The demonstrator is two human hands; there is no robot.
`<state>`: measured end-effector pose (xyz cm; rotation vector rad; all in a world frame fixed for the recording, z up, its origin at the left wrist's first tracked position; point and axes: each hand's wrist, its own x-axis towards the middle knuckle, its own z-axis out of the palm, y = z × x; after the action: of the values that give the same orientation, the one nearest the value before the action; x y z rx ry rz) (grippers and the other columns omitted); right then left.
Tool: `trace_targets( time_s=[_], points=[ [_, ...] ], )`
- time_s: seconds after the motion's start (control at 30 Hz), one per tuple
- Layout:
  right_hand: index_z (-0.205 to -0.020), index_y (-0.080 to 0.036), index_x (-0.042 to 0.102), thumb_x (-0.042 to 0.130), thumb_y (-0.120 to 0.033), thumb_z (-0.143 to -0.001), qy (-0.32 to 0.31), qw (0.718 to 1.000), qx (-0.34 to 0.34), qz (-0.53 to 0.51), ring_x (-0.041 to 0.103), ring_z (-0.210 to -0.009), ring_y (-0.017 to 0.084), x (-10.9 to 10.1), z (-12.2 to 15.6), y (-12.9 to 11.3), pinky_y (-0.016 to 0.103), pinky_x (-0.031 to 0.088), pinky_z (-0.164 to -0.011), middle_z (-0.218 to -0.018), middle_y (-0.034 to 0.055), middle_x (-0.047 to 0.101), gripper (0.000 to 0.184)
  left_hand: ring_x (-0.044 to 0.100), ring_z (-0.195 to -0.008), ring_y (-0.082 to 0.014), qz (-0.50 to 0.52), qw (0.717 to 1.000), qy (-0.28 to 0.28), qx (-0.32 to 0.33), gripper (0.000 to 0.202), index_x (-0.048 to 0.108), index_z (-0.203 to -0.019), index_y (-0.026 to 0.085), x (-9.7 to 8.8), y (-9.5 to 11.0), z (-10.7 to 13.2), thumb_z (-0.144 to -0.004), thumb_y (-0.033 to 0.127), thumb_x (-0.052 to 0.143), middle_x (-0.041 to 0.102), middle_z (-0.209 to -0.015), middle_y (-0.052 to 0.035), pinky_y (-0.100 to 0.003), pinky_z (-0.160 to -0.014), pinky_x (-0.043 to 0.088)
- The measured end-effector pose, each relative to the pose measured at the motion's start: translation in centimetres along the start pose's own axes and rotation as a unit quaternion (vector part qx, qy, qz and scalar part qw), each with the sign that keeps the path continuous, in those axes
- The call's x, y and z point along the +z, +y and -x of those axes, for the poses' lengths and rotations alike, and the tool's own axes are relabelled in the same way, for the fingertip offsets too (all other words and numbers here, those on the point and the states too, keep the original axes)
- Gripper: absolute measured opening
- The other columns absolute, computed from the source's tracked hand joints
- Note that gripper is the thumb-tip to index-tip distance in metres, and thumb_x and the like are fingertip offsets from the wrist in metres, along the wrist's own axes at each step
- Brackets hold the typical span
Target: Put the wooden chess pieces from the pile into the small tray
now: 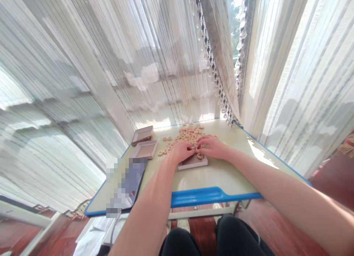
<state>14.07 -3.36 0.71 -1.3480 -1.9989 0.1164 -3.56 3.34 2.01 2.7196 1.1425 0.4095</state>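
Note:
My left hand (181, 151) reaches over the left side of a shallow pinkish-white box (193, 166), its thumb and fingers curled together; what they hold is too small to make out. Close beside it, my right hand (210, 147) bends its fingers toward the thumb around a small round wooden piece, mostly hidden by the fingers. One thick wooden disc with dark marks (200, 156) rests in the box near its right end. Just beyond both hands spreads a loose pile of similar round wooden pieces (190, 131).
Left of the pile are an open shallow box (146, 150) and stacked box parts (142, 134). A tablet (138, 175), partly blurred out, lies at the table's left. The pale table (221, 180) has a blue rim. Sheer curtains (155, 64) hang behind; papers (95, 234) lie below at left.

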Motion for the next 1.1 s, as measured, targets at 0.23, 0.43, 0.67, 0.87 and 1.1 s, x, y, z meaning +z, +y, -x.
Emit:
trace_targets(
  time_s=[0.23, 0.43, 0.67, 0.87, 1.1],
  points=[
    [-0.081, -0.025, 0.069, 0.06, -0.035, -0.073, 0.004, 1.0, -0.008, 0.007, 0.054, -0.103, 0.022, 0.3, 0.0, 0.5, 0.039, 0.039, -0.095, -0.098, 0.0034, 0.065, 0.016, 0.051, -0.06, -0.0126, 0.001, 1.0, -0.008, -0.009, 0.036, 0.063, -0.061, 0.02, -0.1, 0.3, 0.1, -0.073, 0.051, 0.051, 0.061, -0.061, 0.0018, -0.024, -0.058, 0.035],
    [-0.083, -0.024, 0.068, 0.059, -0.034, -0.073, -0.002, 1.0, -0.015, 0.007, 0.055, -0.102, 0.022, 0.2, 0.0, 0.4, 0.038, 0.038, -0.095, -0.098, 0.0038, 0.066, 0.017, 0.051, -0.06, -0.0128, -0.001, 1.0, -0.005, -0.008, 0.033, 0.064, -0.062, 0.02, 0.1, 0.2, 0.0, -0.072, 0.05, 0.052, 0.061, -0.061, 0.0019, -0.024, -0.057, 0.034],
    [-0.087, -0.023, 0.067, 0.057, -0.029, -0.073, 0.023, 1.0, 0.016, 0.005, 0.053, -0.103, 0.023, 0.3, 0.0, 1.3, 0.039, 0.039, -0.094, -0.099, 0.0042, 0.065, 0.019, 0.05, -0.062, -0.0125, 0.005, 1.0, -0.002, 0.0, 0.031, 0.064, -0.062, 0.019, 0.0, -0.1, 0.1, -0.073, 0.046, 0.052, 0.062, -0.064, 0.0011, -0.023, -0.058, 0.035],
    [-0.091, -0.022, 0.065, 0.045, -0.022, -0.077, 0.08, 0.991, 0.093, 0.058, 0.053, -0.101, 0.023, -0.3, -0.4, 3.2, 0.04, 0.039, -0.092, -0.098, 0.0056, 0.064, 0.024, 0.052, -0.063, -0.0133, 0.028, 0.998, 0.051, -0.012, 0.031, 0.065, -0.066, 0.018, -0.2, -0.3, 0.1, -0.076, 0.042, 0.05, 0.062, -0.066, -0.0003, -0.024, -0.059, 0.039],
    [-0.088, -0.022, 0.065, 0.042, -0.021, -0.077, 0.09, 0.978, 0.169, 0.087, 0.053, -0.101, 0.023, -0.3, -0.6, 4.2, 0.041, 0.038, -0.092, -0.098, 0.0067, 0.064, 0.026, 0.055, -0.103, -0.0151, 0.065, 0.988, 0.072, 0.121, 0.034, 0.068, -0.098, 0.021, 0.1, -0.5, -0.2, -0.077, 0.013, 0.042, 0.066, -0.107, -0.0003, -0.026, -0.096, 0.038]
  ],
)
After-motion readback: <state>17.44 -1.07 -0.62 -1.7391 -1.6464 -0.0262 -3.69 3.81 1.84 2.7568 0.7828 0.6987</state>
